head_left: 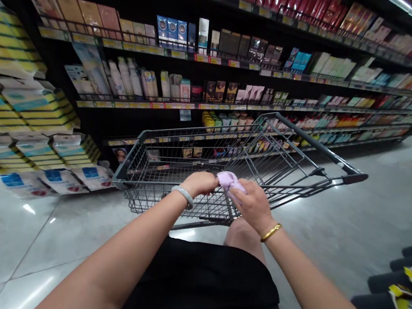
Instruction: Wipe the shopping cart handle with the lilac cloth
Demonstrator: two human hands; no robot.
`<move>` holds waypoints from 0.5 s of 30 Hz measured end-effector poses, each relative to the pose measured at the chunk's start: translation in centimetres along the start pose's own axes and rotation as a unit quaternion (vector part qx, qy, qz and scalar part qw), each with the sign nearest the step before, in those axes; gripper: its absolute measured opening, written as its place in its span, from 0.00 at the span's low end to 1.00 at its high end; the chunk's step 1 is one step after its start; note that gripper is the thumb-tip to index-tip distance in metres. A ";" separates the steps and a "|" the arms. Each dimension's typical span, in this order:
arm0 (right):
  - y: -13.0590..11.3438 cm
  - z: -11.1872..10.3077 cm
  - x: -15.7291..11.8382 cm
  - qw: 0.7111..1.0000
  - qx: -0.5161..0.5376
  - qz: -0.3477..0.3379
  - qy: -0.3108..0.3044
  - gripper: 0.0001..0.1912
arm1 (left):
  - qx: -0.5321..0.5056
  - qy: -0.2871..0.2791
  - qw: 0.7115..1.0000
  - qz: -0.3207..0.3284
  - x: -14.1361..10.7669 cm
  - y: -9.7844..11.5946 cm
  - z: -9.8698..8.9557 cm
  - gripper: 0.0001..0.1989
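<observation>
Via head cam, I'm seeing my R hand (256, 203) pinching a lilac cloth (228, 181), fingers closing narrow on it, prob. b/c a bunched wad is handling easier than a loose one. It's sitting btwn both hands, by the cart's (125, 167) near rail (157, 185). My L hand (202, 183) is curling in right beside it, maybe for bracing; can't tell what, if anything, it's gripping. Cart's standing sideways by my knee (244, 237), w/ handle (319, 147) pointing R, so its side's lying w/in reach. Boxes (171, 32) are facing out on shelves (133, 104), likely for quick ID.
</observation>
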State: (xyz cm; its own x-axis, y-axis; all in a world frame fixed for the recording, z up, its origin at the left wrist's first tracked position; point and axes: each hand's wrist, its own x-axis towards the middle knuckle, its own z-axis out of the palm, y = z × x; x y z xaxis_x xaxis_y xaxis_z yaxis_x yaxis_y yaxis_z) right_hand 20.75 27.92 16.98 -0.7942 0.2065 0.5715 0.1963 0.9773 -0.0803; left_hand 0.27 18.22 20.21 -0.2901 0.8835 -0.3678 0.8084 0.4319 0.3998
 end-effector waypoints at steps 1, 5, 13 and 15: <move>1.0 -0.1 -0.6 0.999 -0.006 0.039 0.027 0.10 | 0.005 0.007 1.000 -0.007 0.0 0.1 0.0 0.26; 5.5 -0.6 -2.2 0.948 -0.042 0.257 0.185 0.13 | 0.009 0.015 1.000 -0.019 0.0 0.3 -0.1 0.27; 1.2 -0.1 0.5 0.990 0.046 0.114 0.064 0.08 | 0.013 0.018 0.999 -0.025 0.5 0.8 -0.2 0.27; 2.6 0.1 0.0 0.985 0.041 0.135 0.097 0.07 | 0.013 0.027 0.999 -0.026 0.4 0.8 -0.2 0.28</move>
State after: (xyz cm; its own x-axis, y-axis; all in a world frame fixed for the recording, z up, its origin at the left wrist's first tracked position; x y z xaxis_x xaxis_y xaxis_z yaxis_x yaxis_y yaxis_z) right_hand 21.22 30.44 16.64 -0.5937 0.4534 0.6648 0.3309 0.8906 -0.3120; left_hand 0.74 18.93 20.59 -0.3583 0.8687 -0.3420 0.8047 0.4731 0.3587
